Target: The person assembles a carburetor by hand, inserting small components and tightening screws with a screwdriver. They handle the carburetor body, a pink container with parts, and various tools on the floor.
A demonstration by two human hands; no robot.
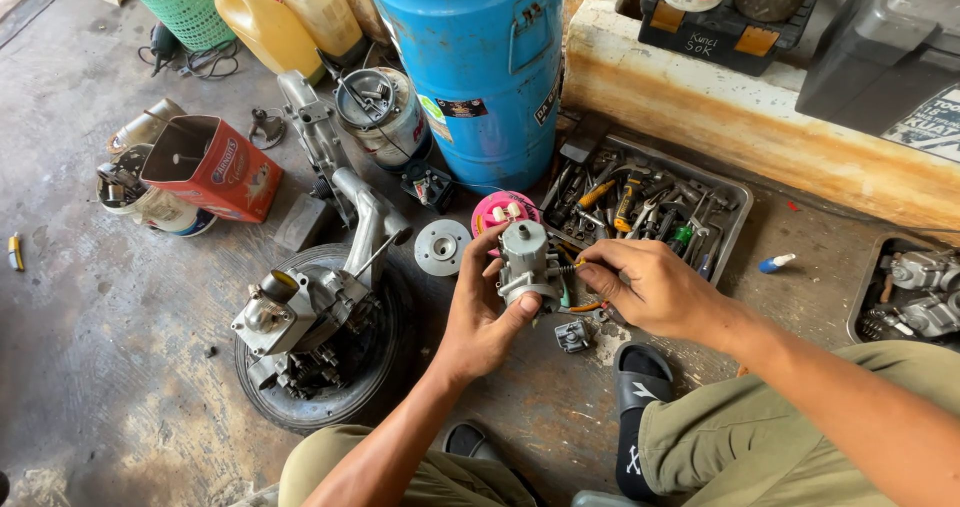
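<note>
In the middle of the frame a grey metal carburetor [528,264] is held above the concrete floor [90,347], between the two hands. The left hand [482,312] is under it and to its left; the right hand [650,287] is just to its right.

At the left of the frame a red tin box [215,167] lies on its side. Lower left, an engine part [300,317] rests on a black tire [385,387]. Behind the carburetor there are a round metal disc [442,246], a pink round container [497,210] and a big blue drum [480,57]. At the upper right of the carburetor a metal tray [735,212] is full of tools. A small metal piece [574,336] lies on the floor below the hands.

The left hand is closed around the carburetor body, thumb on the front. The right hand has its fingers pressed together and pinches a small spring [570,265] at the side of the carburetor
</note>
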